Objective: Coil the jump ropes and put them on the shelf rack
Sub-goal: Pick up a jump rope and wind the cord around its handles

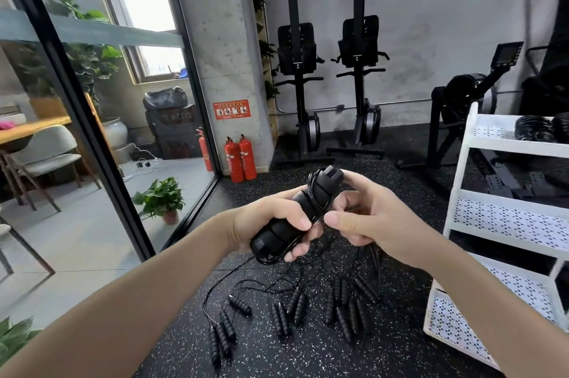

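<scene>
My left hand grips a black jump rope by its two ridged handles, held together and tilted up to the right, with thin black cord wrapped around them. My right hand pinches the cord beside the handles, index finger touching the upper handle end. Several more black jump ropes lie loose and tangled on the speckled floor below my hands. The white shelf rack stands at the right; coiled black ropes sit on its top shelf.
Two upright black exercise machines and a rower stand along the back wall. Two red fire extinguishers lean at the concrete pillar. A glass partition runs along the left, with a potted plant behind it.
</scene>
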Action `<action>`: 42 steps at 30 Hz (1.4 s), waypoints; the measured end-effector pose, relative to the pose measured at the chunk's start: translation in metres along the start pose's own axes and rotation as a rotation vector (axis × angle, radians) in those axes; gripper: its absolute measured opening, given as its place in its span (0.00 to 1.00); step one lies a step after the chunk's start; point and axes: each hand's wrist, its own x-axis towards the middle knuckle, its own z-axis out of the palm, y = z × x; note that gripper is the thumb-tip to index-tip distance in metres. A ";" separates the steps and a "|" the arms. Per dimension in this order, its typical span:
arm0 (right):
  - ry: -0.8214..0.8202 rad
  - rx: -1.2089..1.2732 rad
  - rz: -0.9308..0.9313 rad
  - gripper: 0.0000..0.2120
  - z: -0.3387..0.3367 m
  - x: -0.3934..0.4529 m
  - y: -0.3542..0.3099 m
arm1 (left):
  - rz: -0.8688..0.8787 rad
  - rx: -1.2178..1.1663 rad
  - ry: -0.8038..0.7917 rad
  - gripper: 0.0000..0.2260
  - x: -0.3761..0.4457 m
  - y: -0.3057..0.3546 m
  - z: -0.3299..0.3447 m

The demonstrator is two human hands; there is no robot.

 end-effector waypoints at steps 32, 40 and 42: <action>0.044 0.001 -0.148 0.18 -0.008 -0.007 0.007 | -0.063 -0.360 -0.326 0.20 0.001 -0.002 0.014; 0.150 0.163 -0.066 0.27 -0.009 0.000 0.016 | -0.044 -0.387 -0.242 0.21 0.013 -0.005 0.023; 0.247 0.155 -0.063 0.24 -0.013 0.000 0.018 | -0.029 -0.267 -0.049 0.18 0.012 0.003 0.020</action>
